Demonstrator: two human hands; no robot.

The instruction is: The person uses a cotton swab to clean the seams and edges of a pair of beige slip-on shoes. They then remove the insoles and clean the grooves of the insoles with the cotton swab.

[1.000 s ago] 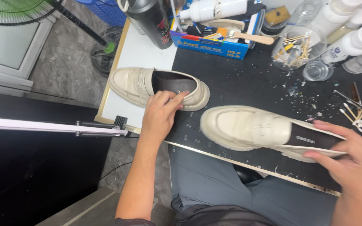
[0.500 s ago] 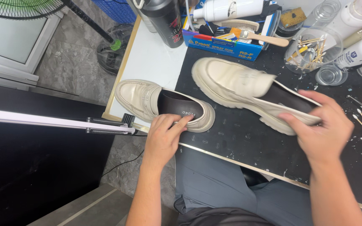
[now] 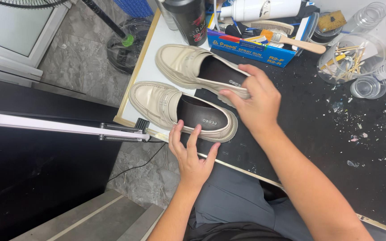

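Two cream loafers with dark insoles lie side by side, seemingly touching: near loafer (image 3: 182,111) upright, far loafer (image 3: 202,69) beside it, toes pointing left.

Grey marbled floor tiles (image 3: 74,49) run under a black-topped worktable (image 3: 318,134) (speckled with pale flecks). A white-framed window (image 3: 10,40) sits left, above a dark cabinet (image 3: 32,174).

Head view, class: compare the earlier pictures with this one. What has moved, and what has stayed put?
The right hand carried the far shoe leftward across the black mat and set it beside the near shoe. The left hand stayed on the near shoe's heel; the blue box stayed put.
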